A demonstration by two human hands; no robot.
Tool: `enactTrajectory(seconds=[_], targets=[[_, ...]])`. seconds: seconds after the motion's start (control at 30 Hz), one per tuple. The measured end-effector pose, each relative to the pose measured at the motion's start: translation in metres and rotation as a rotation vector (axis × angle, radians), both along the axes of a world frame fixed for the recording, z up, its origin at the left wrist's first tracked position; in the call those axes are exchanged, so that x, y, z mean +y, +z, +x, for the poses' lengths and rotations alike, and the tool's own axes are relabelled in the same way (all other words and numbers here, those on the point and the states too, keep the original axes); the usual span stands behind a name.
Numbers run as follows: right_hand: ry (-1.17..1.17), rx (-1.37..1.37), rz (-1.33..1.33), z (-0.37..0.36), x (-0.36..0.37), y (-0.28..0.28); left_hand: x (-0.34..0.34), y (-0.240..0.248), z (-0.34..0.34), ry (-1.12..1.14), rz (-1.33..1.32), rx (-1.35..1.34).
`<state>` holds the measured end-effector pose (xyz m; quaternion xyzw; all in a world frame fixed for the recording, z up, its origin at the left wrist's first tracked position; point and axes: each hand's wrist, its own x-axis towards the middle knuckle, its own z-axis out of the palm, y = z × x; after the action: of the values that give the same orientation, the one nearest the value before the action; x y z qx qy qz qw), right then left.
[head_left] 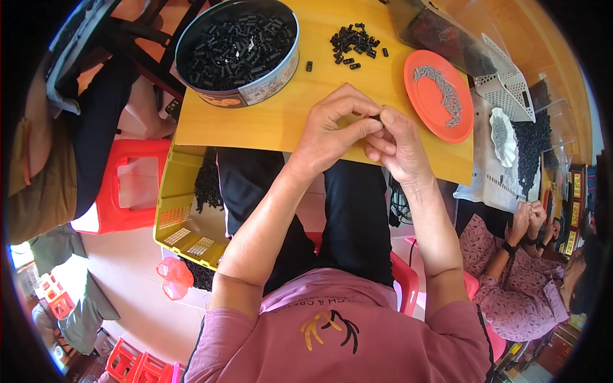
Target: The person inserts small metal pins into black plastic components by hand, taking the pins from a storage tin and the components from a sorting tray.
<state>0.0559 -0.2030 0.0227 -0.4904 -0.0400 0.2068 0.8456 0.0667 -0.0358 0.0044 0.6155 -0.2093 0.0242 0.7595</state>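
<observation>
My left hand [335, 127] and my right hand [403, 145] meet above the near edge of the wooden table [249, 131]. Between their fingertips they pinch a small black plastic part [377, 118], mostly covered by the fingers. Beyond my hands lies a loose pile of small black parts [353, 42], with a single one [309, 66] apart to its left. On the right, an orange plate [418, 105] carries a curved line of tiny grey metal pieces [447, 96]. A round tin [271, 90] full of black parts stands at the far left of the table.
Right of the table are a white perforated basket [511, 89], a white scalloped dish [507, 153] and more black parts [533, 143]. A co-worker's hands [527, 220] work there. A yellow crate [171, 198] and a red stool [124, 185] stand at the left; another person sits beyond.
</observation>
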Motion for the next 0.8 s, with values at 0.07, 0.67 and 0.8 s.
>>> enactTrajectory(seconds=[0.07, 0.67, 0.8], targets=[[-0.004, 0.06, 0.013, 0.003, 0.0, 0.0, 0.001, 0.0, 0.0, 0.008, 0.003, 0.005], [-0.307, -0.895, -1.365, 0.048, 0.022, -0.005, 0.219, -0.067, -0.117, 0.798, 0.543, 0.331], [-0.288, -0.854, -1.173, 0.042, 0.021, -0.003, 0.185, -0.038, -0.119, 0.792, 0.611, 0.144]])
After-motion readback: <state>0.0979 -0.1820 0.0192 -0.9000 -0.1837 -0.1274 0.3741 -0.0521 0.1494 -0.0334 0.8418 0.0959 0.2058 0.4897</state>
